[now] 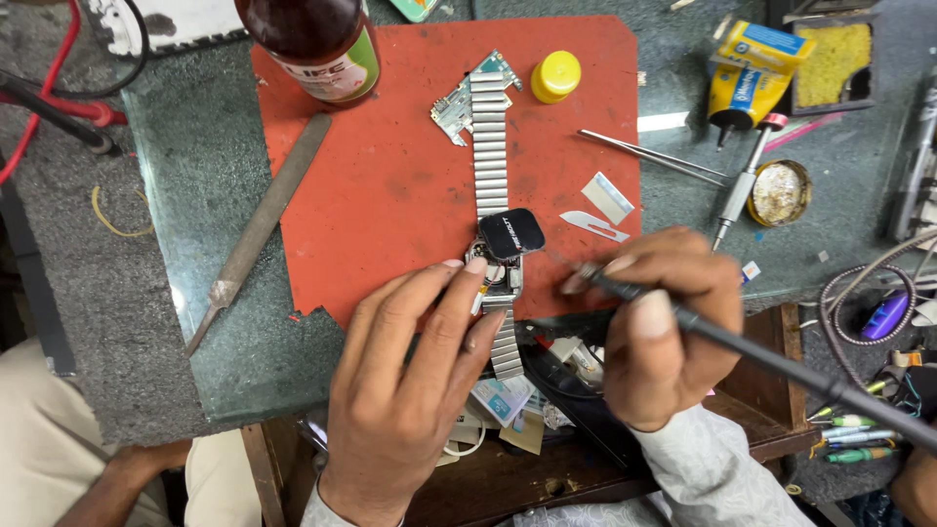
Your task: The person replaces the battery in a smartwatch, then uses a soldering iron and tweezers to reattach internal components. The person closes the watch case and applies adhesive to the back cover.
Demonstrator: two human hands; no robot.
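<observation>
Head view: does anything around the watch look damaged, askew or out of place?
Yes. The watch's black screen is lifted off its case and sits tilted, leaving the inside open. The red mat has a torn, ragged lower left edge. The left hand steadies the case while the right hand holds a dark tool.

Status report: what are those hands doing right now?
Left hand steadies watch. Right hand grips black tool, tip at watch. Screen lifted off case. Nothing in the way.
</observation>
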